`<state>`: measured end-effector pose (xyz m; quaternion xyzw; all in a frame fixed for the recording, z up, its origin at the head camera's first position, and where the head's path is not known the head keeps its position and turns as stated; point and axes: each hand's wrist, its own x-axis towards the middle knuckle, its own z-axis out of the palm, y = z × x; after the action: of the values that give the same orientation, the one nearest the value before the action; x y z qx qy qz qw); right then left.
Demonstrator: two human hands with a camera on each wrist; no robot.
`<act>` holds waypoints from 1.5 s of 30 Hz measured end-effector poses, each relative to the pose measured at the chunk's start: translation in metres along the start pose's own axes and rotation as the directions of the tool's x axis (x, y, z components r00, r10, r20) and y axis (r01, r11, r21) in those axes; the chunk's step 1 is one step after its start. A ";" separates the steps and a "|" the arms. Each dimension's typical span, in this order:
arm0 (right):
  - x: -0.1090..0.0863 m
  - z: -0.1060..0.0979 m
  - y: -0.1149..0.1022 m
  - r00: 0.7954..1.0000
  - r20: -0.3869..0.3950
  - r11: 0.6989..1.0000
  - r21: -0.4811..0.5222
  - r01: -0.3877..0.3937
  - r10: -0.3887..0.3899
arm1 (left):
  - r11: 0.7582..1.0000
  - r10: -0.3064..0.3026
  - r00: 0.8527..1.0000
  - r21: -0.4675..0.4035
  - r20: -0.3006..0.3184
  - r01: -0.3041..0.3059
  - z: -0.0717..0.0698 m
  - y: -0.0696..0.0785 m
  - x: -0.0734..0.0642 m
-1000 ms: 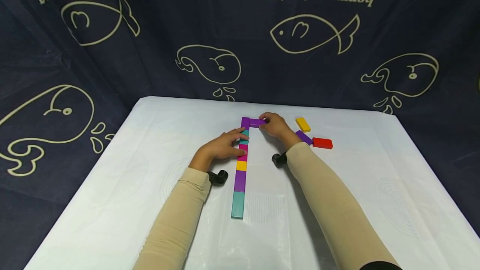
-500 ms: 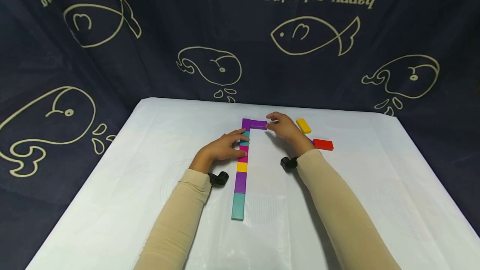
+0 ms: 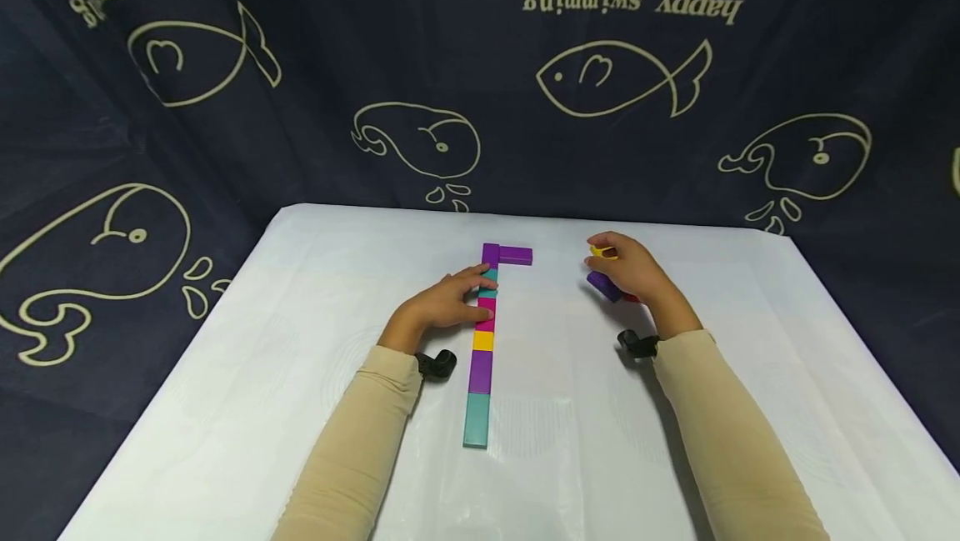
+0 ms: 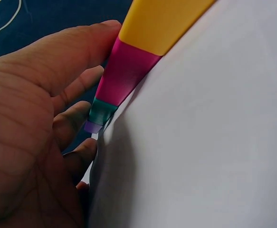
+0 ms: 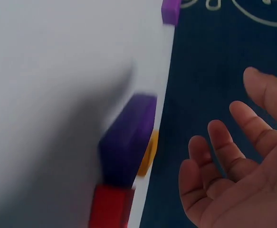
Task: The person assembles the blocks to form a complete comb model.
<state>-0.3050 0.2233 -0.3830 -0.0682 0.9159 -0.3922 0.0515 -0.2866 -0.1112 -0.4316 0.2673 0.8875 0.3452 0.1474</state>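
Note:
A straight row of coloured blocks runs up the table, with a teal block (image 3: 476, 420) nearest me. My left hand (image 3: 442, 301) lies along the row's left side, its thumb at a magenta block (image 4: 128, 71) and its fingers reaching over a smaller teal block (image 3: 489, 282). From the row's far end a purple block (image 3: 516, 256) sticks out to the right. My right hand (image 3: 633, 267) hovers over the loose blocks, fingers spread and holding nothing. Under it are a yellow block (image 5: 150, 154), a dark purple block (image 5: 128, 140) and a red block (image 5: 110, 206), partly covered in the head view.
The white-covered table (image 3: 300, 257) ends at a dark blue cloth (image 3: 495, 149) printed with fish and whales. In the row, another yellow block (image 3: 483, 341) and a purple block (image 3: 480, 372) lie between the magenta and the near teal ones.
My right hand has let go of the purple block at the row's far end and moved right to the loose blocks. The left hand has stayed at the row.

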 end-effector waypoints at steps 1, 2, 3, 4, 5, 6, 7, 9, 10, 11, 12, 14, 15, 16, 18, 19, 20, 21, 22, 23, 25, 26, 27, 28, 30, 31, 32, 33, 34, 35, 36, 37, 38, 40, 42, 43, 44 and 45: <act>-0.003 -0.003 0.003 1.000 0.000 1.000 0.008 -0.017 0.017 | 1.000 0.002 1.000 -0.001 0.000 -0.002 0.000 0.000 0.000; -0.006 -0.006 0.006 0.999 -0.001 0.999 0.017 -0.036 0.036 | 1.000 0.002 1.000 -0.001 0.000 -0.002 0.000 0.000 -0.001; -0.009 -0.008 0.008 0.999 -0.001 0.998 0.029 -0.054 0.054 | 1.000 0.002 1.000 0.001 0.001 -0.002 0.000 0.000 -0.001; -0.012 -0.010 0.011 0.998 -0.001 0.997 0.032 -0.070 0.070 | 1.000 0.004 1.000 0.002 0.002 -0.004 0.000 0.000 -0.001; -0.014 -0.011 0.014 0.996 -0.001 0.996 0.033 -0.085 0.085 | 1.000 0.005 1.000 0.003 0.002 -0.005 0.000 0.000 -0.001; -0.016 -0.013 0.016 0.995 0.001 0.995 0.032 -0.099 0.099 | 1.000 0.010 1.000 0.002 0.000 -0.010 0.000 0.000 -0.001; -0.018 -0.014 0.019 0.994 0.005 0.993 0.029 -0.110 0.110 | 1.000 0.012 1.000 0.002 0.000 -0.012 0.000 0.001 -0.001; -0.020 -0.016 0.025 0.993 0.016 0.993 0.016 -0.121 0.121 | 1.000 0.009 1.000 0.003 0.001 -0.009 0.000 0.000 -0.001; -0.021 -0.016 0.028 0.992 0.024 0.992 0.009 -0.123 0.122 | 1.000 0.011 1.000 0.001 -0.001 -0.011 0.000 0.000 -0.001; -0.021 -0.016 0.031 0.992 0.036 0.992 0.010 -0.122 0.122 | 1.000 0.011 1.000 0.000 -0.002 -0.011 0.000 0.000 -0.001; -0.020 -0.015 0.034 0.992 0.047 0.993 0.008 -0.117 0.116 | 1.000 0.011 1.000 -0.002 -0.002 -0.011 0.000 0.000 -0.001; -0.020 -0.012 0.040 0.993 0.063 0.995 0.006 -0.097 0.096 | 1.000 0.009 1.000 -0.003 -0.001 -0.009 0.000 0.000 -0.001; -0.019 -0.011 0.042 0.994 0.067 0.996 0.004 -0.089 0.088 | 1.000 0.009 1.000 -0.003 0.000 -0.009 -0.001 0.000 -0.001; -0.019 -0.010 0.043 0.994 0.069 0.997 0.002 -0.081 0.081 | 1.000 0.009 1.000 -0.003 0.000 -0.009 -0.001 0.001 -0.001; -0.018 -0.008 0.045 0.995 0.068 0.997 -0.001 -0.074 0.074 | 1.000 0.006 1.000 -0.004 0.000 -0.006 -0.002 0.001 -0.002; -0.018 -0.008 0.045 0.995 0.067 0.997 -0.002 -0.072 0.072 | 1.000 0.007 1.000 -0.004 0.000 -0.007 -0.002 0.001 -0.002; -0.018 -0.008 0.045 0.995 0.066 0.997 -0.004 -0.074 0.074 | 1.000 0.005 1.000 -0.003 0.000 -0.005 -0.002 0.002 -0.002; -0.018 -0.007 0.044 0.995 0.067 0.997 -0.008 -0.077 0.077 | 1.000 0.006 1.000 -0.003 0.000 -0.006 -0.002 0.002 -0.002; -0.018 -0.007 0.044 0.994 0.069 0.997 -0.010 -0.081 0.081 | 1.000 0.005 1.000 -0.003 -0.001 -0.005 -0.002 0.002 -0.001; -0.018 -0.007 0.043 0.994 0.071 0.996 -0.012 -0.084 0.084 | 1.000 0.004 1.000 -0.002 -0.001 -0.004 -0.002 0.002 -0.001; -0.019 -0.006 0.042 0.994 0.069 0.996 -0.037 -0.084 0.087 | 1.000 0.001 1.000 -0.004 0.000 -0.001 -0.002 0.002 -0.001; -0.019 -0.005 0.041 0.994 0.068 0.995 -0.055 -0.083 0.087 | 1.000 -0.001 1.000 -0.004 0.000 0.001 -0.002 0.002 -0.002; -0.020 -0.005 0.041 0.994 0.067 0.994 -0.073 -0.082 0.087 | 1.000 0.000 1.000 -0.005 0.000 0.000 -0.002 0.003 -0.002; -0.020 -0.005 0.040 0.994 0.066 0.992 -0.092 -0.082 0.088 | 1.000 -0.002 1.000 -0.004 0.001 0.002 -0.002 0.003 -0.002; -0.020 -0.004 0.040 0.994 0.063 0.988 -0.129 -0.080 0.088 | 1.000 -0.002 1.000 -0.003 0.001 0.002 -0.002 0.003 -0.002; -0.020 -0.003 0.039 0.994 0.063 0.987 -0.141 -0.081 0.091 | 1.000 -0.002 1.000 -0.002 0.001 0.002 -0.002 0.003 -0.002; -0.019 -0.003 0.039 0.994 0.065 0.985 -0.153 -0.081 0.092 | 1.000 0.001 1.000 0.000 0.000 -0.001 -0.002 0.003 -0.002; -0.019 -0.002 0.040 0.993 0.067 0.984 -0.159 -0.082 0.094 | 1.000 0.002 1.000 0.001 0.000 -0.002 -0.002 0.003 -0.002; -0.019 -0.002 0.040 0.993 0.070 0.983 -0.165 -0.082 0.094 | 1.000 0.002 1.000 0.001 -0.001 -0.002 -0.002 0.003 -0.002; -0.018 -0.002 0.040 0.993 0.072 0.982 -0.170 -0.080 0.094 | 1.000 0.005 1.000 0.001 -0.002 -0.005 -0.002 0.003 -0.002; -0.018 -0.002 0.040 0.993 0.073 0.981 -0.175 -0.082 0.096 | 1.000 0.009 1.000 0.000 -0.003 -0.009 -0.002 0.003 -0.003; -0.018 -0.001 0.040 0.993 0.072 0.981 -0.178 -0.082 0.096 | 1.000 0.009 1.000 0.000 -0.003 -0.009 -0.002 0.003 -0.002; -0.018 -0.001 0.041 0.993 0.073 0.980 -0.182 -0.080 0.094 | 1.000 0.010 1.000 -0.001 -0.004 -0.010 -0.002 0.003 -0.002; -0.018 -0.001 0.041 0.993 0.073 0.980 -0.183 -0.075 0.089 | 1.000 0.006 1.000 -0.003 -0.005 -0.006 -0.002 0.003 -0.002; -0.017 -0.001 0.041 0.994 0.069 0.980 -0.184 -0.074 0.088 | 1.000 0.004 1.000 -0.005 -0.005 -0.004 -0.002 0.003 -0.002; -0.017 0.000 0.041 0.994 0.068 0.980 -0.185 -0.069 0.083 | 1.000 0.002 1.000 -0.007 -0.005 -0.002 -0.002 0.002 -0.002; -0.017 0.000 0.041 0.995 0.070 0.980 -0.190 -0.062 0.076 | 1.000 0.002 1.000 -0.006 -0.006 -0.002 -0.002 0.002 -0.002; -0.017 0.000 0.041 0.995 0.070 0.980 -0.194 -0.054 0.069 | 1.000 0.002 1.000 -0.008 -0.006 -0.002 -0.001 0.001 -0.002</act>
<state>-0.2913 0.2538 -0.4122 -0.0592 0.9484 -0.2976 0.0917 -0.2854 -0.1122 -0.4296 0.2663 0.8863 0.3498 0.1456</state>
